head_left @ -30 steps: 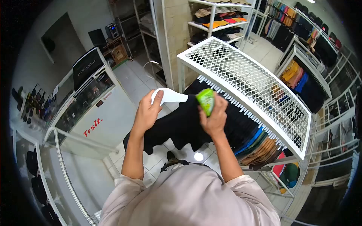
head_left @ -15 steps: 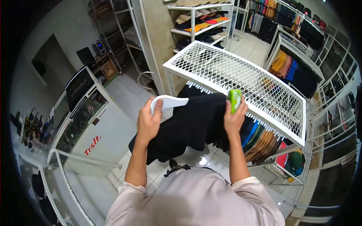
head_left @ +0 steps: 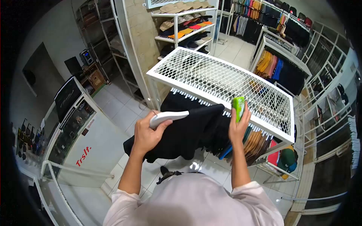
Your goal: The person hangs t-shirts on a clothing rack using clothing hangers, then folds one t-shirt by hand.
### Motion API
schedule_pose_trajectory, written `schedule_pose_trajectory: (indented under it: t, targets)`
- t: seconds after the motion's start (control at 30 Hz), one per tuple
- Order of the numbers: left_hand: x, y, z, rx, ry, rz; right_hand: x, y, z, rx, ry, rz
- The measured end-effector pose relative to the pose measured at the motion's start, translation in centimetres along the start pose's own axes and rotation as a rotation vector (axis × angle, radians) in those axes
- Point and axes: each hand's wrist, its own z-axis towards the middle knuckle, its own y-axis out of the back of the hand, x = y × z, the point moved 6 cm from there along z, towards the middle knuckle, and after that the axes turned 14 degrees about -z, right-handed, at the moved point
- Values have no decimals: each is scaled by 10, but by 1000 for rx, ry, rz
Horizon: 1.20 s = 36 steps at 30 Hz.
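Observation:
My left hand (head_left: 146,134) grips the end of a white hanger (head_left: 168,116) that carries a black shirt (head_left: 184,135); the shirt hangs down in front of me. My right hand (head_left: 238,126) holds a small green object (head_left: 238,107) upright against the front edge of a white wire-mesh rack (head_left: 211,75). Below that rack hang many shirts on white hangers (head_left: 247,141), mostly black, with some blue and brown ones.
A white display counter (head_left: 81,147) with red lettering stands to my left. Shelves with folded caps (head_left: 184,26) are behind the rack. More clothing racks (head_left: 281,67) line the right side. The floor is white tile (head_left: 124,109).
My right hand has moved right with the green object, from over the shirt to the rack's front edge. The hanger in my left hand has tilted flatter and dropped a little.

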Motion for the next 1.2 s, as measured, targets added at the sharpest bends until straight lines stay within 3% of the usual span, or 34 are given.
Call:
schedule_pose_trajectory:
  t: [0.1, 0.13, 0.17, 0.23, 0.3, 0.37, 0.43, 0.5, 0.57, 0.7, 0.83, 0.93, 0.97, 1.03, 1.1, 1.2]
  targets:
    - [-6, -23, 0, 87, -68, 0, 57, 24, -13, 111, 299, 8]
    - [-8, -32, 0, 129, -67, 15, 62, 23, -16, 213, 249, 42]
    - [-11, -39, 2, 171, -72, 32, 58, 21, -15, 174, 281, 34]
    - [-18, -43, 5, 160, -130, 7, 9, 10, 4, 68, 126, -66]
    - [-20, -43, 4, 159, -268, -19, -48, 10, 18, 112, -127, -250]
    - [-24, -47, 8, 143, -359, -69, -45, 40, 26, -30, 15, -133]
    - [-33, -61, 7, 374, -272, 125, -5, 67, 24, -58, 78, -91]
    - [-41, -77, 6, 431, -378, 124, 31, 72, 13, 115, 218, 142]
    - [-45, -94, -1, 459, -611, 231, 43, 76, 15, 149, 405, 5]
    - [-35, -99, -7, 385, -802, 340, -41, 75, 46, 58, 10, -278]
    - [-33, -104, -9, 403, -847, 409, -10, 103, 40, -17, 121, -132]
    - [-34, -112, -10, 432, -914, 395, 34, 94, 21, 202, 359, 35]
    - [-33, -111, -11, 438, -919, 396, 35, 88, 21, 326, 325, 9]
    - [-31, -108, -11, 426, -940, 443, -7, 72, 33, 202, 273, -148]
    - [-27, -105, -15, 420, -949, 455, -42, 71, 47, 123, 51, -369]
    - [-27, -102, -15, 433, -928, 441, -36, 81, 45, 24, 101, -200]
